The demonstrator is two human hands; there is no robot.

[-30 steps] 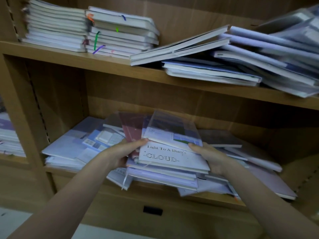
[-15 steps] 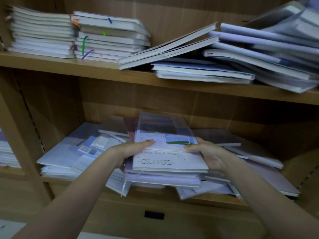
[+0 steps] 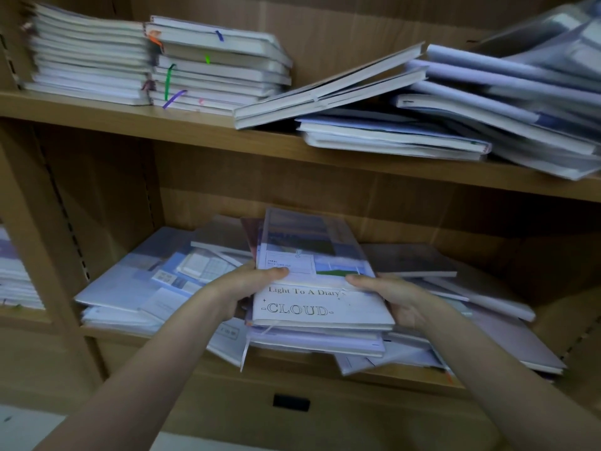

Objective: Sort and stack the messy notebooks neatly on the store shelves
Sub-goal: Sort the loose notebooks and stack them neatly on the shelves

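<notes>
I saw both hands, left hand and right hand, close tighter around the notebooks, squaring them for stacking.

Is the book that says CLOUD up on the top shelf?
No, the CLOUD book lies on the pile on the lower shelf, held by the left hand and right hand.

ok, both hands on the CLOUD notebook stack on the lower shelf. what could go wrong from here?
1. The left hand and right hand grip a bundle topped by the CLOUD notebook; its glossy sleeves could let books slide out.
2. The loose notebooks underneath overhang the lower shelf edge and may get dragged off.
3. The leaning pile on the upper shelf could topple if bumped.
</notes>
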